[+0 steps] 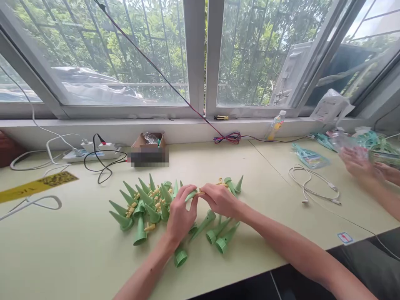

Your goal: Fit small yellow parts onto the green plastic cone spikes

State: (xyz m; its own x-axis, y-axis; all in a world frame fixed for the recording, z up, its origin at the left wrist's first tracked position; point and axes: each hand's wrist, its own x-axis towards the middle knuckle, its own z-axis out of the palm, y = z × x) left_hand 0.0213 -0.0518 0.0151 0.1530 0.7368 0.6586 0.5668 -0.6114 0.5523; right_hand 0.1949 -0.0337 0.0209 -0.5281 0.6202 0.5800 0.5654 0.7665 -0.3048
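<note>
My left hand (180, 214) is closed around a green plastic watering spike (190, 195), whose end shows above the fingers. My right hand (222, 201) pinches a small yellow plastic valve (200, 193) against the end of that spike; whether it sits inside cannot be made out. To the left of my hands lies a pile of green spikes (143, 196) with small yellow valves (150, 227) among them. Below my hands several more spikes (221, 243) lie on their sides, open ends toward me. Two other spikes (239, 184) lie beyond my right hand.
At the back stand a small cardboard box (148, 141) and a power strip (90, 154) with cables. A drink bottle (276, 125) is by the sill. On the right, a white cable (308, 181) and packaged teal items (309, 156) lie near another person's hands (359, 166).
</note>
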